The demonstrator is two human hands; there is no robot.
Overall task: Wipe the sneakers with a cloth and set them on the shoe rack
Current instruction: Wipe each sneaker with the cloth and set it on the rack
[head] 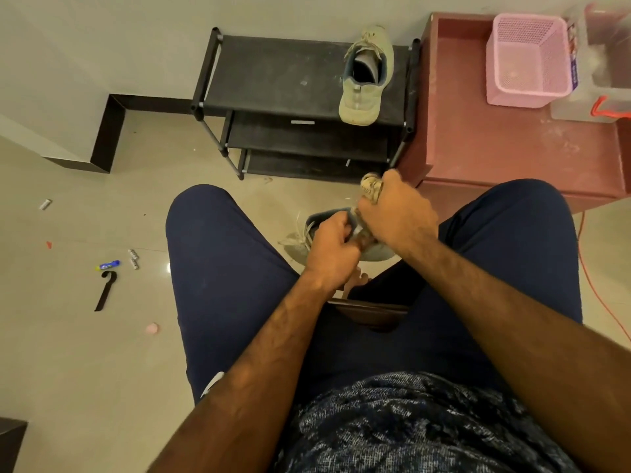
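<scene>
Both hands cover most of the sneaker [341,233]; the cloth [370,191] is blurry, and the clear box [580,109] is cut off at the right edge.

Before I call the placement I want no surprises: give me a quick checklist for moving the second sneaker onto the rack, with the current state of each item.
1. Grip: the left hand holds the held sneaker between the knees: ok.
2. Cloth: the right hand grips the cloth: ok.
3. Wiping finished: cannot tell, as both hands cover most of the shoe.
4. The first sneaker lies on the top shelf of the shoe rack, at its right end: ok.
5. Free shelf space left of the first sneaker: ok.
</scene>
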